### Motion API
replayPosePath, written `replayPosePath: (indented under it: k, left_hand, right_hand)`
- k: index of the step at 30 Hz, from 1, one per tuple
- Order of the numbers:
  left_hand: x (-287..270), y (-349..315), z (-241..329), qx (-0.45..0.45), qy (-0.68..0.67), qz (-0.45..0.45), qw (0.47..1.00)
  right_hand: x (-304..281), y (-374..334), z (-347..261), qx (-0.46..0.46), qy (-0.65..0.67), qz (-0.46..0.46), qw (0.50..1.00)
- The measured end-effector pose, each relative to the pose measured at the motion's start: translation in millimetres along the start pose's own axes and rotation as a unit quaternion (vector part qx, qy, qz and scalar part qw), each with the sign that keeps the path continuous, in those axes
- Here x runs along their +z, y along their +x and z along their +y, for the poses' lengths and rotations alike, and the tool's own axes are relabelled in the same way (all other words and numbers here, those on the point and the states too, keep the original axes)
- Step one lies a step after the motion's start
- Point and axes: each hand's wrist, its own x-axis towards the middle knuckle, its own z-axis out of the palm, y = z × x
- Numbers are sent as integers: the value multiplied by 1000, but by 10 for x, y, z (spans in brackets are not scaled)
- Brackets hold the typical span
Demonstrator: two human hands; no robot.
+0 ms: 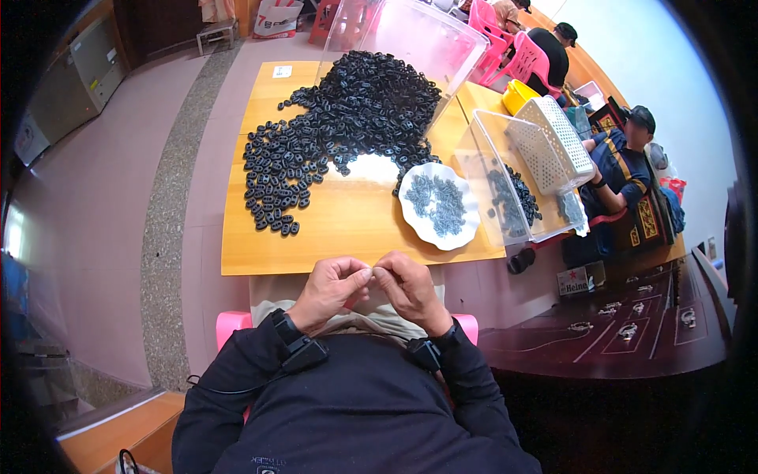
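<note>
Broadly, the wooden table [339, 229] carries a big heap of small black ring-like parts [347, 118] spilling from a tipped clear plastic bin [418, 35], w/ a white scalloped plate [439, 207] of finished-looking pieces at the right. A second clear bin [517, 186] w/ a white basket [557, 138] sits beyond it. Closer in, the person's left hand [332, 288] & right hand [410, 288] meet just off the table's near edge, over the lap, fingertips pinched together on something tiny; can't tell what it is, prob. one small part. Judging from this, it helps to keep both pinches firm, wrists steady & work close over the lap so a dropped piece isn't lost.
</note>
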Motion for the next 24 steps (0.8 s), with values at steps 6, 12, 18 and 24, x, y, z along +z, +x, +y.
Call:
replayPosePath:
  k: [6, 12, 18, 24]
  left_hand:
    - [35, -16, 48, -2, -15, 7, 1000]
    - [47, -20, 65, -2, -41, 7, 999]
    - [58, -28, 90, -3, -47, 16, 999]
    - [32, -19, 54, 22, -42, 20, 999]
  right_hand:
    - [19, -19, 7, 136, 208, 2, 969]
    - [51, -5, 30, 111, 149, 7, 983]
    - [84, 45, -45, 44, 80, 40, 995]
    - [102, 55, -58, 49, 48, 42, 997]
